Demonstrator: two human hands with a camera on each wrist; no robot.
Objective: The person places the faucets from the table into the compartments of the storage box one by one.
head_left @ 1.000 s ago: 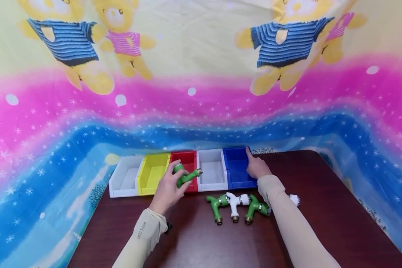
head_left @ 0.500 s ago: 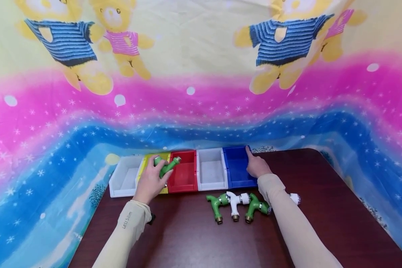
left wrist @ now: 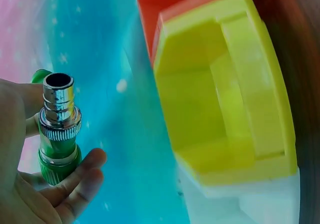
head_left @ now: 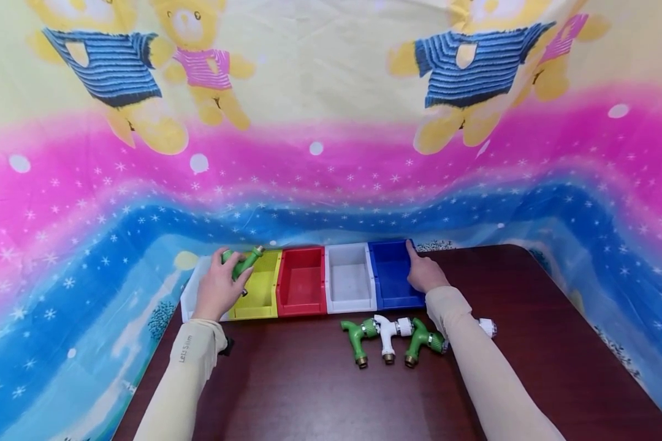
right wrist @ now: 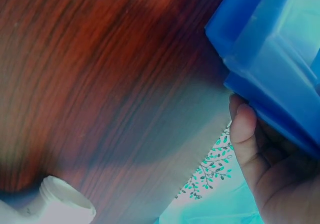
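Observation:
My left hand holds a green faucet in the air above the left white bin and the yellow bin. The left wrist view shows the faucet's chrome spout end pointing up, with fingers around the green body. At the far right of the bin row, my right hand grips the side edge of the blue bin, index finger along its rim. In the right wrist view, thumb and curled fingers sit against the bin's edge; part of the grip is hidden.
A red bin and another white bin stand mid-row. Before them on the brown table lie a green faucet, a white faucet and another green one. The right forearm partly hides a further white piece.
My left hand has carried the green faucet leftward, from over the red bin, past the yellow bin, toward the left white bin. The right hand stays at the blue bin.

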